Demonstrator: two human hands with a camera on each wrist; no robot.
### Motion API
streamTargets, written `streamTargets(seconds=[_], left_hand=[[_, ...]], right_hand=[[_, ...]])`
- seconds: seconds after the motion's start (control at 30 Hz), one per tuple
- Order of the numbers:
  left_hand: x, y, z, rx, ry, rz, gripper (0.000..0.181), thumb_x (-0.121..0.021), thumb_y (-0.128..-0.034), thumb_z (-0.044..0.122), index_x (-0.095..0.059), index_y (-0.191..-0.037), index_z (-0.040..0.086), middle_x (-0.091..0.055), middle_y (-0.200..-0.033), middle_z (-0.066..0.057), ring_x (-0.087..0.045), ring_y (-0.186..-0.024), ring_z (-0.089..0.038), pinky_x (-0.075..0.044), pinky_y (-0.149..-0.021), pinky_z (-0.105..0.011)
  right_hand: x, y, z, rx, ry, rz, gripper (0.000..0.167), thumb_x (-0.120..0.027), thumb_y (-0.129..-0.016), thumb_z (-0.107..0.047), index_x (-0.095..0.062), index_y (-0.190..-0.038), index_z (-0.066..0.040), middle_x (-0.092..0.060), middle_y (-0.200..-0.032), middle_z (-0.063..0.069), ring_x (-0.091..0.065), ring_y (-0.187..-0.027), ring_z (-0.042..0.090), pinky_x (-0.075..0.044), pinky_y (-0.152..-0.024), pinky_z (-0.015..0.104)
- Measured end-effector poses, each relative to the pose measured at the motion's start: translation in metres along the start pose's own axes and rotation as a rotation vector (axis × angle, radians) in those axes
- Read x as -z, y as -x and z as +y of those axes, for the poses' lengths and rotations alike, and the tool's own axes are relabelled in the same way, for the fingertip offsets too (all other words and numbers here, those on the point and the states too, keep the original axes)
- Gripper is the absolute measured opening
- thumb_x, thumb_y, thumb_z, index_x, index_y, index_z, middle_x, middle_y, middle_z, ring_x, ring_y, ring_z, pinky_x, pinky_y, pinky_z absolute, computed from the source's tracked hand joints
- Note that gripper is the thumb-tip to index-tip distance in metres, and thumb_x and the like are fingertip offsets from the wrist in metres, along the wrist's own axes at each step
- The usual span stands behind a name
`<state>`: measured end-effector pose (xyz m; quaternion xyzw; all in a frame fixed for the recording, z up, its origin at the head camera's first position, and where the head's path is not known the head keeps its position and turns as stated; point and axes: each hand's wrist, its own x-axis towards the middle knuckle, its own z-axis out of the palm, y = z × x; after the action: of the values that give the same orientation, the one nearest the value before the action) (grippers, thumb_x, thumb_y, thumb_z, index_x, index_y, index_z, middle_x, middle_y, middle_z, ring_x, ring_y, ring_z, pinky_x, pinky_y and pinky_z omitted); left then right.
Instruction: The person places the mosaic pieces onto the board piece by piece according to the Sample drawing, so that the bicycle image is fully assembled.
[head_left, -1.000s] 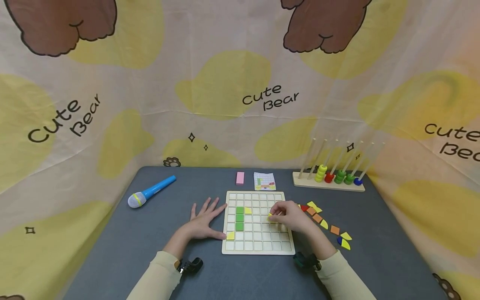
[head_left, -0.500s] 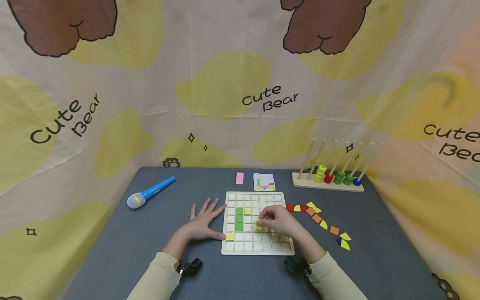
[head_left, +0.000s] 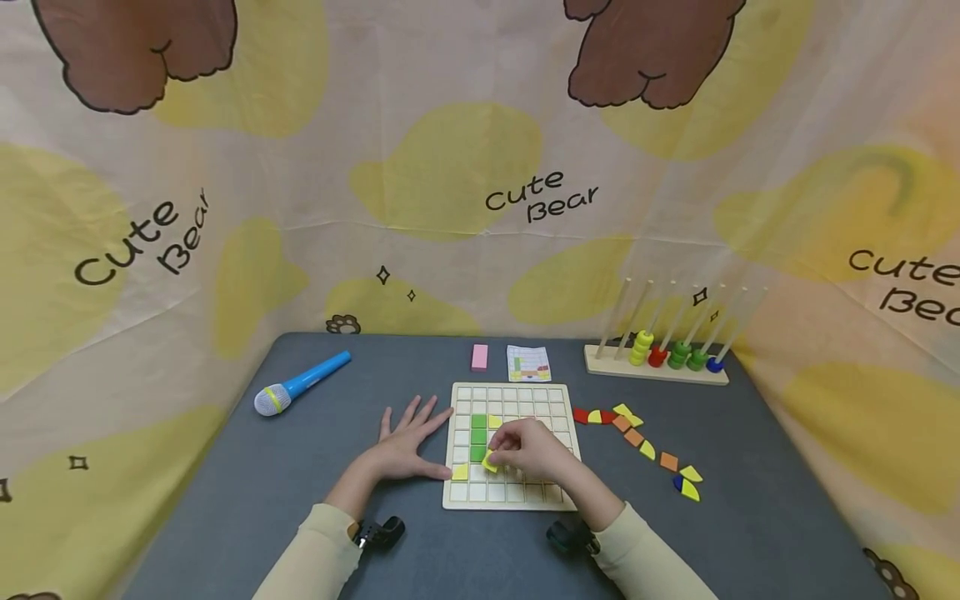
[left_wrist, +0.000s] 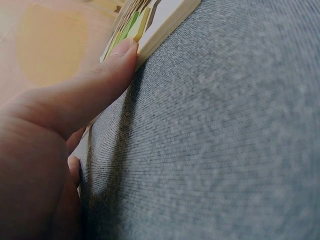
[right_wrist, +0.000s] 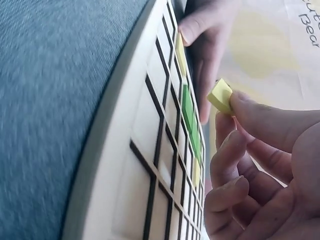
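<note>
1. The held tile (right_wrist: 220, 96), yellow, is raised above the board (head_left: 512, 396); from the head view it appears just beside the lowest of the three green tiles (head_left: 478, 437).
2. The right hand (head_left: 532, 450) pinches it between thumb and fingers, reaching in over the board's right side.
3. The left hand (head_left: 405, 450) lies at the board's left edge, its fingers spread and gripping nothing; the thumb tip touches that edge.
4. The work looks part done: the green tiles stand in one column on the board, and two yellow tiles (head_left: 460, 472) sit in cells, one near the lower left corner, one right of the top green tile.
5. Off the board, to its right, loose tiles (head_left: 669, 460) in red, yellow, orange and blue await handling, it seems; how many belong on it I cannot tell.
6. Beyond the board's far edge lie a card (head_left: 528, 363) with a coloured grid, too small to read, and a pink block (head_left: 479, 357).
7. Bare cells surround the held tile's near and right sides. The raised green tiles crowd its left. Right of the board, the nearest red tile leaves little margin; nearer the person, bench (head_left: 480, 550) gives room.
</note>
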<state>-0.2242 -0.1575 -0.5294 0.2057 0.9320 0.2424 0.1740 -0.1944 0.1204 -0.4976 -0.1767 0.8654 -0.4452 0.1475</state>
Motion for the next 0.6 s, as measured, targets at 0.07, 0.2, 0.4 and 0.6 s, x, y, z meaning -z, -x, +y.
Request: streamTargets(seconds=[0.07,0.2,0.4,0.6], left_hand=[[0.0,0.0,0.0,-0.001,0.001,0.003,0.107,-0.073,-0.073,0.075,-0.024,-0.161,0.038,-0.006,-0.171,-0.001,0.009,-0.157,-0.034,0.018,-0.114,-0.069],[-0.001,0.0,-0.001,-0.008,0.003,0.006,0.107,-0.073,-0.0731,0.074,-0.024,-0.161,0.037,-0.006,-0.171,-0.002,0.009,-0.157,-0.034,0.018,-0.114,-0.069],[0.0,0.0,-0.001,-0.012,0.011,0.007,0.106,-0.073,-0.0737,0.074,-0.024,-0.161,0.038,-0.006,-0.171,-0.001,0.009,-0.157,-0.033,0.018,-0.114,-0.069],[0.0,0.0,-0.001,-0.013,0.002,0.007,0.106,-0.073,-0.0741,0.074,-0.024,-0.161,0.038,-0.006,-0.171,-0.002,0.009,-0.157,-0.033,0.018,-0.114,-0.069]], right_hand=[[-0.003,-0.002,-0.002,0.001,-0.001,-0.005,0.01,-0.083,-0.085,-0.018,-0.073,-0.085,-0.014,-0.065,-0.073,-0.005,-0.055,-0.066,0.01,-0.045,-0.06,0.023],[-0.009,-0.004,-0.003,-0.003,0.032,-0.011,0.011,-0.083,-0.085,-0.019,-0.073,-0.083,-0.016,-0.065,-0.072,-0.006,-0.054,-0.065,0.008,-0.044,-0.059,0.022],[-0.016,-0.006,-0.005,-0.005,0.074,0.003,0.011,-0.083,-0.084,-0.018,-0.073,-0.081,-0.017,-0.065,-0.071,-0.007,-0.057,-0.065,0.009,-0.046,-0.06,0.024],[-0.024,-0.009,-0.007,-0.016,0.166,0.038,0.013,-0.084,-0.083,-0.018,-0.072,-0.078,-0.02,-0.063,-0.068,-0.01,-0.057,-0.063,0.006,-0.046,-0.06,0.023]])
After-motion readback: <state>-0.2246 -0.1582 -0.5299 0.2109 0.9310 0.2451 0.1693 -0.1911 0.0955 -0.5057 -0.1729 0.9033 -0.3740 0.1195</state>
